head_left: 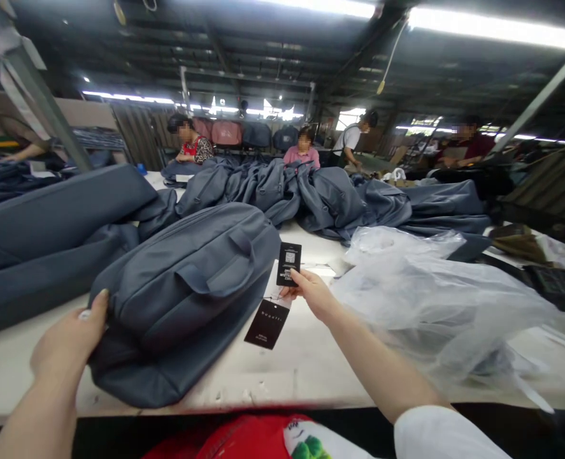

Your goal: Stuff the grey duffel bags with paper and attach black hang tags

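A blue-grey bag (186,293) lies on its side on the white table (311,370) in front of me. My left hand (69,341) rests on the bag's near left edge, thumb on top and fingers curled round the fabric. My right hand (313,294) pinches a small black hang tag (288,263) and holds it upright beside the bag. A second, larger black tag (267,324) hangs below it, over the table next to the bag.
Crumpled clear plastic bags (435,299) are heaped on the right. Several more blue-grey bags (311,191) are piled across the far side, and others (48,229) lie on the left. Several people sit or stand at the back. A slanted metal post (38,95) rises at the left.
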A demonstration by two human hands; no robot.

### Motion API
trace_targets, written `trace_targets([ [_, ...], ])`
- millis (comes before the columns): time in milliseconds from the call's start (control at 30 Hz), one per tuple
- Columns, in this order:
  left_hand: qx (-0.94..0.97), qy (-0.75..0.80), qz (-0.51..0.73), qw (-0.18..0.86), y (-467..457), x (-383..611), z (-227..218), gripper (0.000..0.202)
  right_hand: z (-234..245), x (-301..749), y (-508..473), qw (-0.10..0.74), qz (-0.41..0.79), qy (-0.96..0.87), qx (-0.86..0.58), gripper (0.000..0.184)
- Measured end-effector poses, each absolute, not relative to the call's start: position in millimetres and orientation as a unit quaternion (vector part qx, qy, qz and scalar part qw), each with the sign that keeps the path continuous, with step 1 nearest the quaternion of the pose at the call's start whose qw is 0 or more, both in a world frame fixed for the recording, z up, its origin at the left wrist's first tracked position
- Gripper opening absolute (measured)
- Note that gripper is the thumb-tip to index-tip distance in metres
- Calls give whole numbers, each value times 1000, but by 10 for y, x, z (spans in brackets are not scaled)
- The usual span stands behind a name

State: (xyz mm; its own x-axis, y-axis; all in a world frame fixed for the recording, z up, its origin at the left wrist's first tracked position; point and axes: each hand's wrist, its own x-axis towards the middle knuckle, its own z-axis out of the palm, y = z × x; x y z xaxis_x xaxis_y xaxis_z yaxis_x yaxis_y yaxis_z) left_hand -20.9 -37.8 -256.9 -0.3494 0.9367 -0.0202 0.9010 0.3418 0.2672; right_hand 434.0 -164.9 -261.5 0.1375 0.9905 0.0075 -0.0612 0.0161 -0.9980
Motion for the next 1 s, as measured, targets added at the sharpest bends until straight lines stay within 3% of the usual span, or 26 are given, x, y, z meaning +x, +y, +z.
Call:
trace_targets([
  [100, 522, 848, 78, 42, -634, 134, -2250, 76, -2621, 4098, -1704, 584, 524, -406, -469, 46],
  [167, 552, 800, 220, -82, -913, 418, -2122, 64, -2620, 3982, -1730, 593, 537, -385, -460, 45],
  [233, 642, 675, 341, -124, -1224, 761, -2082, 48, -2621, 3891, -1755, 597, 544, -371, -458, 45],
  [333, 821, 481, 306, 4, -1581, 1324, -2157, 41, -2647, 3783, -1786, 593, 549, -369, -460, 45],
  [433, 879, 434, 190, 58, -1690, 1766, -2324, 48, -2705, 3709, -1808, 586, 561, -365, -457, 44],
  [533, 902, 412, 99, 84, -1637, 1948, -2493, 16, -2774, 3695, -1808, 591, 565, -349, -458, 44],
  [667, 894, 396, 167, 124, -1564, 1921, -2620, 18, -2860, 3773, -1772, 609, 516, -351, -489, 43],
  [767, 837, 434, 275, 187, -1566, 1894, -2665, 21, -2936, 3825, -1752, 598, 450, -385, -540, 84],
  [833, 796, 461, 302, 249, -1582, 1902, -2697, 23, -2996, 3827, -1750, 581, 427, -412, -557, 91],
  [900, 774, 481, 295, 289, -1595, 1914, -2740, 26, -3051, 3812, -1754, 567, 422, -440, -555, 68],
  [1000, 780, 511, 259, 252, -1599, 1903, -2807, 25, -3088, 3791, -1770, 571, 371, -476, -556, 28],
])
